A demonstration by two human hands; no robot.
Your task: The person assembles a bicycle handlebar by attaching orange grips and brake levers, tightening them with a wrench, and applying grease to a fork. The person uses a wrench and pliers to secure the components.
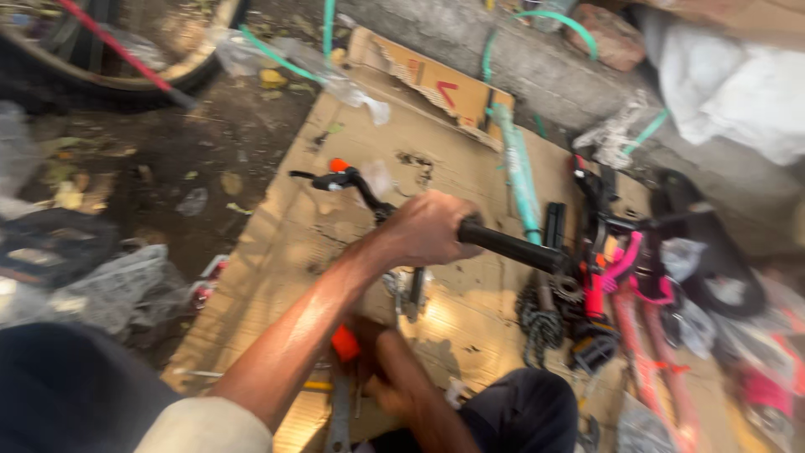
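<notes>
**Hands on a bicycle handlebar over flattened cardboard**

The left hand is wrapped around a black handlebar, fingers curled together and clamped on the bar near its middle. The handlebar runs across the middle of the view, from a brake lever with an orange tip at its left end to a black grip that reaches toward the bike parts on the right. It is held above a sheet of cardboard spread on the ground.

The right hand sits lower, near the bottom of the view, just beside an orange part. The picture is blurred there, so I cannot tell whether its fingers are apart or closed on anything.

To the right of the handlebar lie a dark chain with a small cog, and a pink and red bike frame next to a small black wheel. A teal tube lies on the cardboard behind the bar. At the upper left is part of a large tyre on bare dirt, and crumpled plastic wrap lies at the left edge of the cardboard.
</notes>
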